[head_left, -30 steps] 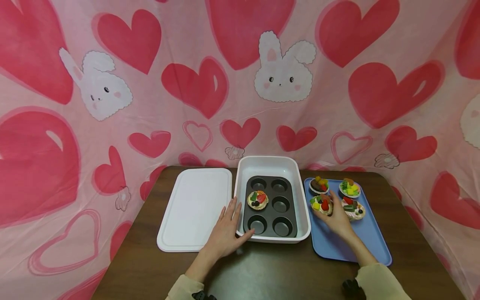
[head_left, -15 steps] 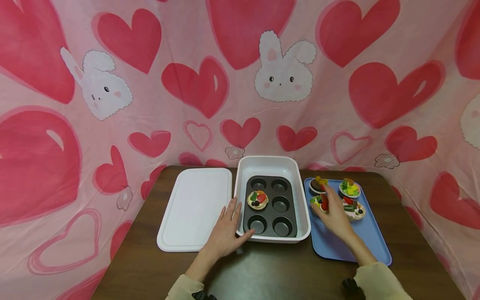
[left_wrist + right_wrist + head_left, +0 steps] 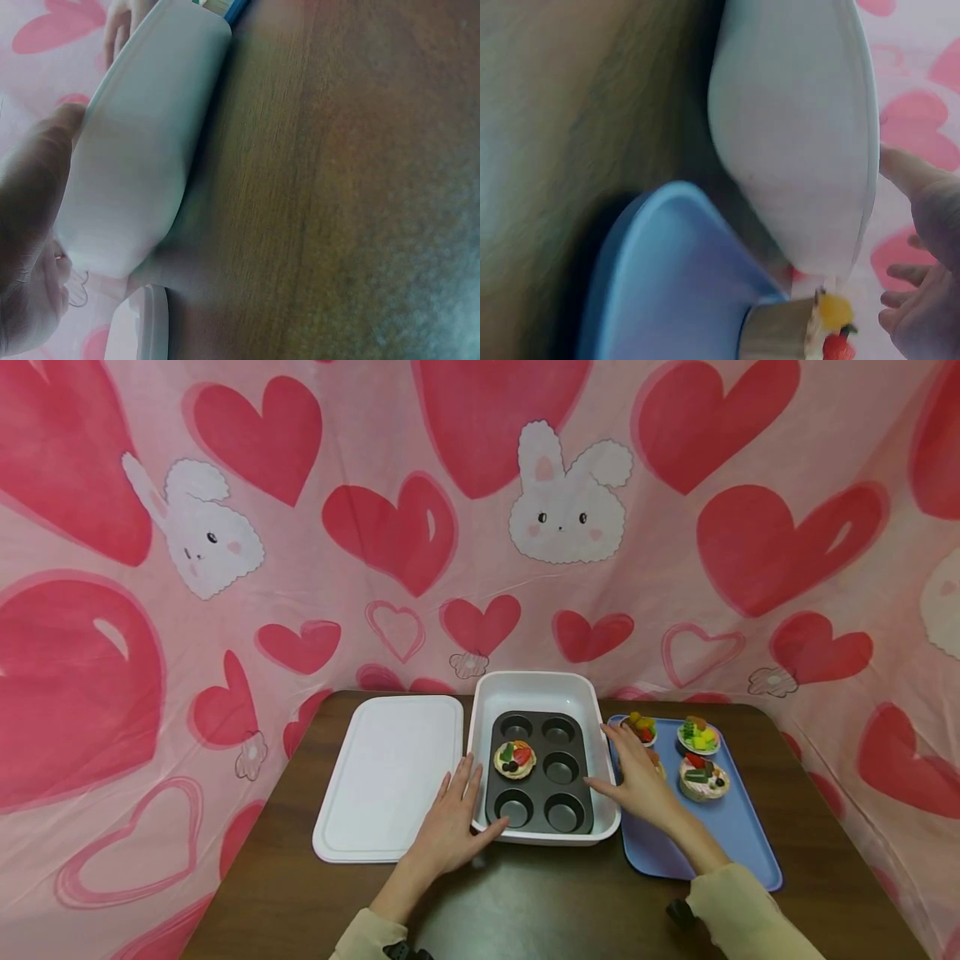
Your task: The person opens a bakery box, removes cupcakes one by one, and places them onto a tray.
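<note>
My left hand rests with spread fingers at the front left corner of a white plastic tub; its thumb lies along the front rim. My right hand reaches over the tub's right rim, fingers loosely extended and nothing in them. Inside the tub lies a dark muffin pan with one fruit tart in its left middle cup. On the blue tray, one tart stands close to my right hand, mostly hidden by it in the head view.
Also on the blue tray are a white-cupped tart with yellow fruit, a strawberry-topped tart and a dark-topped tart. A white lid lies left of the tub. A pink heart-printed cloth hangs behind the brown table.
My right hand has left the tart on the blue tray and moved left to the tub's right rim. That tart stays on the tray. My left hand has not moved.
</note>
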A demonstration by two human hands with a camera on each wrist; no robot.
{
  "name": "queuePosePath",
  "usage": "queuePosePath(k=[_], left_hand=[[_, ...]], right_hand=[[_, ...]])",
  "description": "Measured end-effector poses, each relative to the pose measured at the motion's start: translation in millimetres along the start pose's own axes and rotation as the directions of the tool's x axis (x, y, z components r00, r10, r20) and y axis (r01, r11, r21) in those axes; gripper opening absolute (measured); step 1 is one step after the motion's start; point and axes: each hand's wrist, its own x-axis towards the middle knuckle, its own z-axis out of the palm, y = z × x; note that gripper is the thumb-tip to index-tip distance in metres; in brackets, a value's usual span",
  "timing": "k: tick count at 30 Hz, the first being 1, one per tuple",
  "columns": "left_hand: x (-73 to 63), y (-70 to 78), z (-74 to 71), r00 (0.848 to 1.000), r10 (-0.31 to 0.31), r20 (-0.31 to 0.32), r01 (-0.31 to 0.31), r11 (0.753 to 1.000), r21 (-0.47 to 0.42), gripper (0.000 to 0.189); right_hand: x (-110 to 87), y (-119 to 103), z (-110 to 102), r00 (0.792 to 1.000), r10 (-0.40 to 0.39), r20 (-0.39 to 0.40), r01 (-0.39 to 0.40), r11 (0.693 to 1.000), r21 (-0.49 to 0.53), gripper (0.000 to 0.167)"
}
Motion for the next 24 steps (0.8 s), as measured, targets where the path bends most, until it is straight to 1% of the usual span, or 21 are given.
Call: queuePosePath(k=[3,5,10,12,16,18,19,21,24], left_hand=[[0.2,-0.8,0.5,1.0,0.001,-0.002,-0.001,1.0,0.001,0.104],[0.1,-1.1,0.6,1.0,0.001,-0.001,-0.001,1.0,0.003,0.104],[0.2,-1.5,-0.3,1.0,0.004,-0.005,-0.004,1.0,0.009,0.104],[0.5,-1.4,-0.9,1.0,0.006,-0.007,-0.006,1.0,0.012,0.104],[0.8,-1.1,-1.1,1.0,0.01,-0.008,-0.009,1.0,0.02,0.104],[0.6,-1.1,-0.7,1.0,0.011,-0.007,-0.011,1.0,0.021,0.104],[0.4,-1.0,-0.5,1.0,0.011,-0.007,-0.011,1.0,0.021,0.104],[0.1,-0.9,-0.1,1.0,0.012,-0.008,-0.012,1.0,0.022,0.104],[0.0,-0.9,0.6,1.0,0.02,-0.015,-0.019,0.999,0.026,0.104]], right_hand=[[7.7,2,11,0.998,-0.068,0.011,0.068,0.998,0.017,0.1],[12.5,-3,17,0.996,-0.083,0.035,0.082,0.996,0.037,0.099],[23.9,-29,24,0.988,-0.097,0.123,0.09,0.994,0.058,0.099],[28.0,-31,31,0.981,-0.136,0.139,0.13,0.99,0.049,0.099],[33.5,-34,47,0.97,-0.181,0.162,0.175,0.983,0.05,0.1],[35.8,-38,53,0.967,-0.171,0.191,0.164,0.985,0.051,0.1],[36.9,-47,51,0.966,-0.14,0.218,0.13,0.99,0.057,0.101],[39.7,-55,53,0.959,-0.097,0.267,0.088,0.995,0.045,0.101],[43.0,-60,60,0.95,-0.062,0.305,0.046,0.997,0.061,0.101]])
